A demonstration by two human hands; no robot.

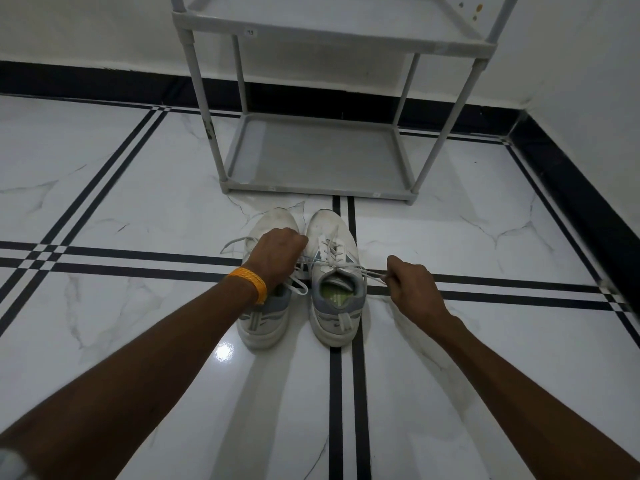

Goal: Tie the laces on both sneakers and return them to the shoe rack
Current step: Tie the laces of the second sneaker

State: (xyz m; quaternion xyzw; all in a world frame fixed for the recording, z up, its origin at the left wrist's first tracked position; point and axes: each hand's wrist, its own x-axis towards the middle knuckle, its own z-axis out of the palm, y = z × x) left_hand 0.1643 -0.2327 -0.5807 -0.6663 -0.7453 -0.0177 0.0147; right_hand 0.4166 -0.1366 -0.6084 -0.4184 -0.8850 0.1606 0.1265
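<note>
Two white sneakers with grey heels stand side by side on the floor, toes toward the rack. My right hand (pixel 412 282) pinches one lace end of the right sneaker (pixel 334 278) and holds it out to the right. My left hand (pixel 277 254), with an orange band at the wrist, is closed above the left sneaker (pixel 266 320) and holds the other lace end of the right sneaker, pulled left. The left sneaker's own laces (pixel 235 242) lie loose. The grey shoe rack (pixel 318 157) stands just beyond the toes, both visible shelves bare.
White marble floor tiles (pixel 138 202) with black stripe lines run in all directions. A white wall with a black skirting (pixel 86 81) runs behind the rack and turns a corner at the right.
</note>
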